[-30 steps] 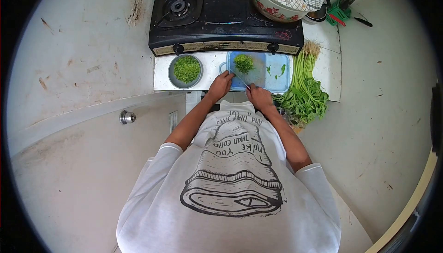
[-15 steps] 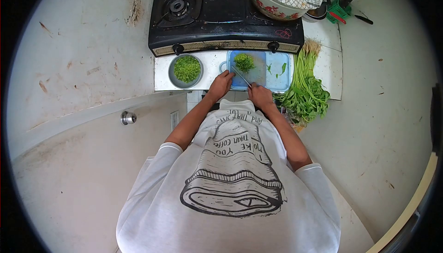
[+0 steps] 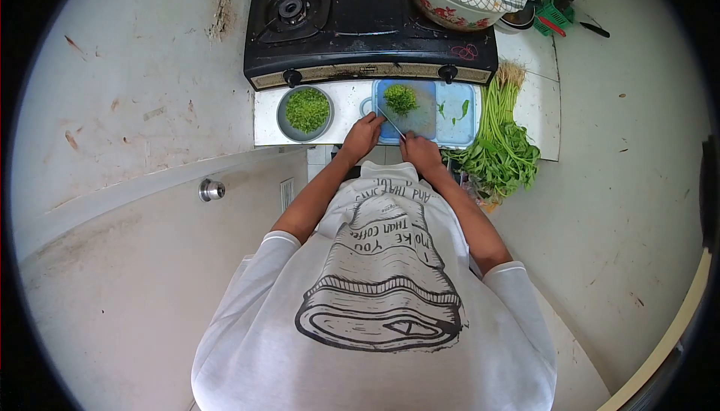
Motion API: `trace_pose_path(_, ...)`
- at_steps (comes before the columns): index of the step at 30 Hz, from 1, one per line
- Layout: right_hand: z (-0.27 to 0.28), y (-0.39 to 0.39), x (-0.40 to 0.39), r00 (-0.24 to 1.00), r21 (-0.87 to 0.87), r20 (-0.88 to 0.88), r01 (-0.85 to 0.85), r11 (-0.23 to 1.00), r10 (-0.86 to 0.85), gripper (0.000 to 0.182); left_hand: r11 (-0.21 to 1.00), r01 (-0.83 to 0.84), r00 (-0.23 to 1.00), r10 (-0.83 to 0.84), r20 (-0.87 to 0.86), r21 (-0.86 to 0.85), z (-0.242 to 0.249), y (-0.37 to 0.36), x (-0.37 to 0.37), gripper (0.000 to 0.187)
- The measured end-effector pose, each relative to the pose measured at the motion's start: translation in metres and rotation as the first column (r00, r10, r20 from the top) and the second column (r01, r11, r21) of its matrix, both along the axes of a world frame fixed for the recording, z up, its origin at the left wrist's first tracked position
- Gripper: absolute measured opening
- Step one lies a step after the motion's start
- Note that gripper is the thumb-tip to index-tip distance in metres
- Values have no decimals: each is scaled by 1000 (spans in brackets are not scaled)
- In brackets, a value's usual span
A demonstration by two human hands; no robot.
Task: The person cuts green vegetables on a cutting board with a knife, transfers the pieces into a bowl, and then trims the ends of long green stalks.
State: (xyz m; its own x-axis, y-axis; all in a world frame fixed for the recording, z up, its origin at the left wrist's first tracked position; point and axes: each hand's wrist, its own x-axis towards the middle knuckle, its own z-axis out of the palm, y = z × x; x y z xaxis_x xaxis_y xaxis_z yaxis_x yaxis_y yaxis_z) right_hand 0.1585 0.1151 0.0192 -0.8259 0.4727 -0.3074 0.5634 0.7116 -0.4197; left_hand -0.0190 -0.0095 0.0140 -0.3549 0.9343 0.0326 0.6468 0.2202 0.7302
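Note:
In my right hand (image 3: 421, 153) is a knife (image 3: 392, 123), its blade slanting up and left over the blue cutting board (image 3: 418, 127). My left hand (image 3: 363, 135) is at the board's left edge, fingertips drawn together close to the blade's tip; whether they touch the blade or pinch something is too small to tell. Beyond the blade lies a small heap of chopped greens (image 3: 400, 99). A few loose leaves (image 3: 465, 107) rest on the lighter right part of the board. More chopped greens (image 3: 307, 109) fill a grey bowl (image 3: 280, 123) to the left.
A bunch of leafy stems (image 3: 496, 122) lies right of the board, its leaves hanging over the counter edge. Behind stands a black gas stove (image 3: 367, 43) with a cloth-topped pot (image 3: 454, 15). A green basket (image 3: 553, 15) holding utensils is at the far right.
My right hand and the knife handle have shifted slightly left, toward my left hand. The whole view has moved a little. The heap and the bowl look the same.

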Motion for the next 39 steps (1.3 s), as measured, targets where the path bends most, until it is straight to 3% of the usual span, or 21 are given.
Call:
trace_pose_path(3,-6,1,-7,999,24,-43,3,1000,-2,39,1000,-3,1000,3,-3,8,0,0,0,33)
trace_pose_path(15,14,8,9,995,-10,93,49,999,-48,39,1000,-8,1000,8,-9,10,1,1,0,27)
trace_pose_path(27,-13,0,-6,996,18,-83,-15,1000,17,39,999,-35,999,35,22,6,0,1,3,28)
trace_pose_path(33,9,2,6,998,21,59,24,1000,-25,38,998,-42,999,41,10,53,2,1,2,26)
trace_pose_path(39,12,3,5,998,22,59,16,1000,-17,37,998,-38,999,36,24,59,1,0,-1,21)
